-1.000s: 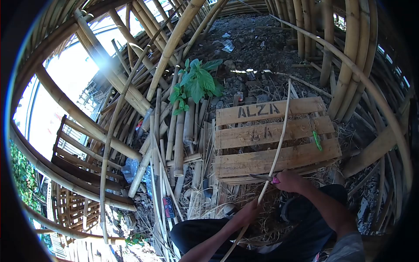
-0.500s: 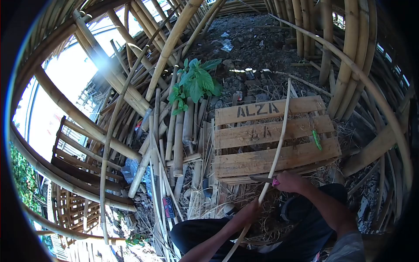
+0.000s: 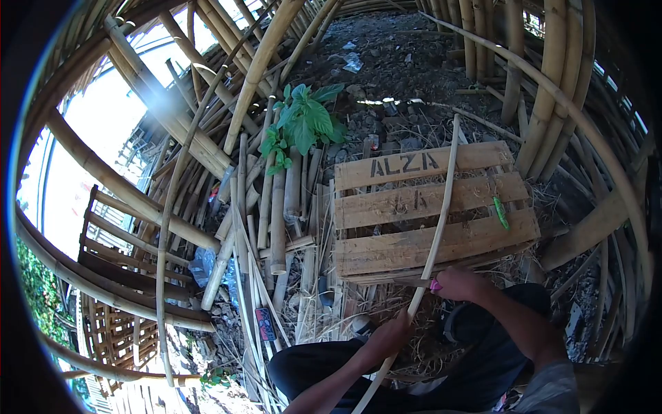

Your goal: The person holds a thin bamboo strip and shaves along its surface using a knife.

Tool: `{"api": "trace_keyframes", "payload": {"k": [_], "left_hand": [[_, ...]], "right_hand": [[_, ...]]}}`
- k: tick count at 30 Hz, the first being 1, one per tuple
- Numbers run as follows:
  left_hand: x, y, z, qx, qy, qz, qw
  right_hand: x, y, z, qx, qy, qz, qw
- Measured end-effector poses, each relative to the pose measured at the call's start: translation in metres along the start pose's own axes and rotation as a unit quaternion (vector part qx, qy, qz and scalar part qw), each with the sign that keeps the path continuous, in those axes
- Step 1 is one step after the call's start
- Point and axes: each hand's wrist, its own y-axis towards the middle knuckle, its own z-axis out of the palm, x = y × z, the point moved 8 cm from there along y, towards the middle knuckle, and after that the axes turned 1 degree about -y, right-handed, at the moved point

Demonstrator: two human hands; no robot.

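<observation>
My left hand (image 3: pixel 388 336) is closed around a long, pale bamboo strip (image 3: pixel 442 224), which runs from the bottom edge up across a slatted wooden crate (image 3: pixel 393 252). To its upper right, my right hand (image 3: pixel 460 284) grips the pink handle of a knife (image 3: pixel 434 285). The dark blade points left and meets the strip just above my left hand, at the crate's near edge. A bright green object (image 3: pixel 500 212) lies on the crate's right side. Black letters mark the upper slats.
Bamboo poles (image 3: pixel 278 228) and thin strips lie to the left, with a green leafy plant (image 3: pixel 303 124) above them. A red and dark object (image 3: pixel 265 324) rests beside the strips. Upright bamboo poles (image 3: pixel 552 90) stand at right. My bent legs (image 3: pixel 324 372) are below.
The view has shifted slightly, so the crate and poles appear a little higher and further left. Both hands keep their hold, with the knife still at the strip.
</observation>
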Motion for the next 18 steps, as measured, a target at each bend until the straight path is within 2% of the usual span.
{"api": "trace_keyframes", "payload": {"k": [5, 7, 11, 13, 14, 16, 18], "left_hand": [[-0.008, -0.001, 0.0, 0.016, 0.044, 0.021, 0.999], [-0.012, -0.004, -0.008, 0.005, 0.007, -0.041, 0.999], [-0.008, 0.001, -0.008, 0.012, -0.039, -0.056, 0.998], [-0.01, 0.001, -0.013, 0.014, -0.14, -0.11, 0.984], [-0.011, 0.001, -0.014, 0.015, -0.139, -0.11, 0.984], [-0.014, 0.002, -0.026, -0.03, -0.15, -0.08, 0.985], [-0.012, 0.004, -0.028, -0.014, -0.158, -0.093, 0.983]], "right_hand": [[-0.004, 0.001, 0.004, -0.001, 0.006, 0.009, 1.0], [-0.003, 0.0, 0.004, 0.012, 0.01, 0.0, 1.0], [0.002, 0.001, -0.005, -0.006, 0.033, -0.003, 0.999], [0.003, 0.003, -0.011, -0.01, 0.016, 0.02, 1.0], [-0.001, 0.005, -0.006, -0.011, 0.017, 0.021, 1.0], [-0.007, 0.007, -0.018, -0.176, 0.04, -0.003, 0.983], [-0.011, 0.007, -0.015, -0.181, 0.043, 0.003, 0.982]]}}
